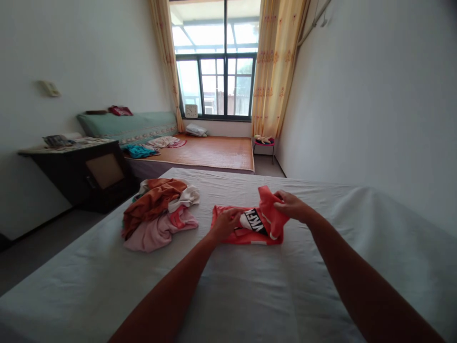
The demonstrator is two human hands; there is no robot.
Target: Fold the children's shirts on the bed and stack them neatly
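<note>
1. Both forearms stretch out from the camera over the pale bed sheet (250, 295), meeting at a coral-red garment (250, 224) near the middle of the bed.
2. Left hand (224, 224) lies on the garment's left part, fingers curled down and pressing the cloth flat against the sheet.
3. Right hand (291, 205) pinches a raised flap of the same red cloth, fingers closed on the fabric, lifting it above the rest.
4. That garment lies with its long axis running left to right across the bed; a black band with white lettering slants across its middle, and the lifted flap points up and toward the window.
5. To do this fold well, I'd judge the left hand should hold its side pinned while the right brings the flap over evenly, edges lined up, no bunching.
6. Just left, apart from the red piece, sits a loose pile of clothes (157, 214): rust, white and pink.
7. Farther out: a dark cabinet (85, 176) at left, a second bed with a woven mat (210, 152), yellow curtains (274, 71) framing the window (217, 66).
</note>
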